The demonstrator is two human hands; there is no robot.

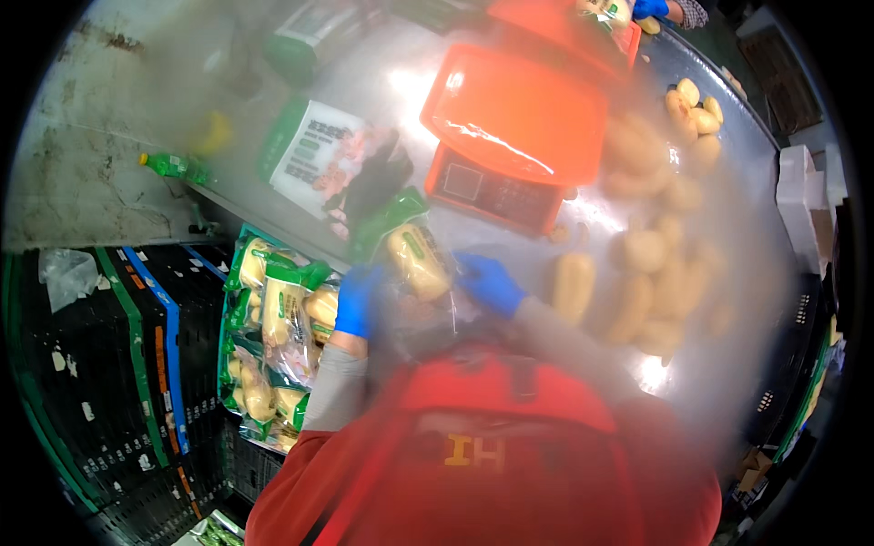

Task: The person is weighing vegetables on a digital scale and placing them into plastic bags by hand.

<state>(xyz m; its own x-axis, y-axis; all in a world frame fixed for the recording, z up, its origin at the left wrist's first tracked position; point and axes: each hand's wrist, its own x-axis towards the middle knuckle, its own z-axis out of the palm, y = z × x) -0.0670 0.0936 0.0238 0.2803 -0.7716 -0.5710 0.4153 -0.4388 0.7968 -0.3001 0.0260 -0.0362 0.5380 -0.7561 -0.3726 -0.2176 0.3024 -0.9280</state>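
A clear plastic bag with a green end (418,263) is between my blue-gloved hands, with a pale root vegetable inside, perhaps lotus root. My left hand (358,300) grips the bag's left side, its fingertips lost in blur. At the right edge, my right hand (488,283) pinches the plastic, also hazy. Just left of my left hand stands a teal crate (222,348) filled with similar packed bags (283,310). A loose peeled root (573,286) lies on the metal table (526,239) to the right of my right hand.
Beyond the bag, an orange weighing scale with a tray (515,112) stands beside printed flat bags (317,153). More pale roots (655,273) lie right. Black crates (89,362) are stacked left, near a green bottle (174,166). Another person's gloved hand (650,8) is at the far edge.
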